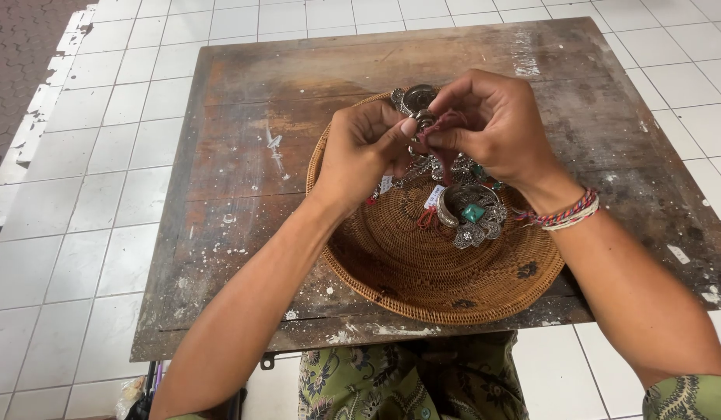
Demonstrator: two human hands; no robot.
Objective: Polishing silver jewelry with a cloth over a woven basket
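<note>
My left hand (368, 148) and my right hand (493, 124) meet above a round woven basket tray (423, 280). Between their fingertips they pinch a small silver ornate piece (424, 120) with a thin red thread. A larger silver bangle (413, 97) shows just behind the fingers. In the tray lies a silver filigree cuff with a green stone (471, 214) and several other silver pieces with small white tags (434, 194). Braided bracelets (570, 214) circle my right wrist.
The tray rests on a worn, paint-spattered wooden table (244, 155) standing on a white tiled floor (80, 155). Green patterned fabric (407, 381) covers my lap at the near table edge. Brick paving (18, 39) shows at top left.
</note>
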